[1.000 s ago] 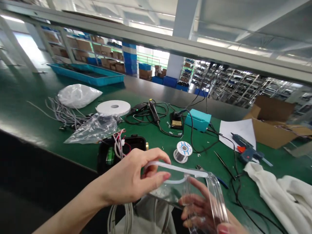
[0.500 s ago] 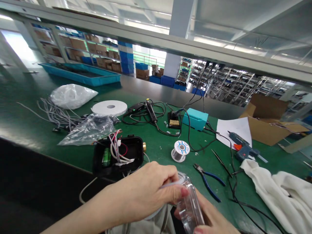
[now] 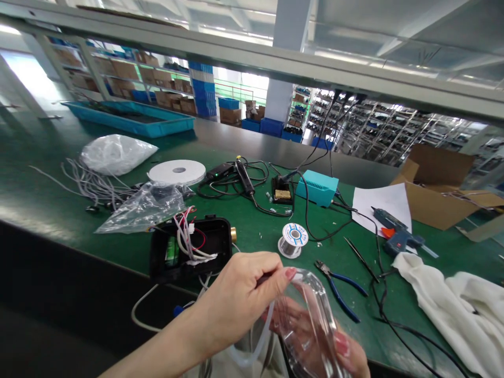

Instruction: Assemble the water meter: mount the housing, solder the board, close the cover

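Inspecting at close range, we find a clear cover [image 3: 317, 296] held up at the near edge of the worktop [image 3: 255, 226], engaged from both sides. The left grip [image 3: 250, 283] is closed in a pinch on the cover's upper end, thumb on top; its fingers curl under and are partly hidden. The right grip [image 3: 348, 353] is wrapped about the cover's body, thumb along the outer side, fingers seen through the transparent wall. A pale strip [image 3: 263, 338] hangs in a loop below the left grip; its upper end runs in behind that hold, and we cannot tell whether it is pinched there or lodged at the rim.

We judge the step in hand to be fitting the strip along the cover's rim, with the left grip guiding and the right bracing. In our opinion the next move calls for a steady right hold, and for the left thumb to press the strip down bit by bit without twisting the slack loop.

Left of the left grip we note an open black housing [image 3: 159, 260] with wires [image 3: 185, 236] inside. Just beyond the grips stands a solder spool [image 3: 290, 249]; right of the right grip lie pliers [image 3: 336, 290], and farther out tweezers [image 3: 361, 259] and a glue gun [image 3: 398, 236].
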Demonstrator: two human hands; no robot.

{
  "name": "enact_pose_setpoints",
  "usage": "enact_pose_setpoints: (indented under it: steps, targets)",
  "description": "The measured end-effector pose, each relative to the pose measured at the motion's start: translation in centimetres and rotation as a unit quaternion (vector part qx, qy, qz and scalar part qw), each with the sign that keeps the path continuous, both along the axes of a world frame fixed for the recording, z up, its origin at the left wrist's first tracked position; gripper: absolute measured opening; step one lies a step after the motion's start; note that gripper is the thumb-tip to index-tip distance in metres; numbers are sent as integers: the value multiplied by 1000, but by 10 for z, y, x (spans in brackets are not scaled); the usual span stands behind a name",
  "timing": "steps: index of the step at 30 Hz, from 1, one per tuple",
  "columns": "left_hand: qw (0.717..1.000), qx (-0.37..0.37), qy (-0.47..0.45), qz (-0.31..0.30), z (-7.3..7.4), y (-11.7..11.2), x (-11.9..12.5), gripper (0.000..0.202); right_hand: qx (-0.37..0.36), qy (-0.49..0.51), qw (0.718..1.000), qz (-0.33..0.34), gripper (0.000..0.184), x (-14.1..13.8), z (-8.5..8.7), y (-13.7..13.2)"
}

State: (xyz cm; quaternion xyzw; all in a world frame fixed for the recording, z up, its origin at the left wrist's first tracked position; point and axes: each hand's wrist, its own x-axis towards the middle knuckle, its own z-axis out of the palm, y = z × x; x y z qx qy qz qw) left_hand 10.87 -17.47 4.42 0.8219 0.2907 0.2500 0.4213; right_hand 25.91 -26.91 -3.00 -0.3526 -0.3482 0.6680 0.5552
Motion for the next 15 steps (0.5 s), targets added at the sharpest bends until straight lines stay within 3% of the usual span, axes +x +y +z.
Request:
enact_pose_setpoints:
  steps: [4,9,15]
  targets:
    - [999,-24,1,28,-4,8,-2,44,-21,152,986,58,88,11,8,-4]
    - [997,-24,12,78,-14,13,-17,44,-8,236,972,4,93,24,13,-13]
    - [983,162,-32,80,-17,-14,-25,37,-14,280,960,-25,97,20,16,-17]
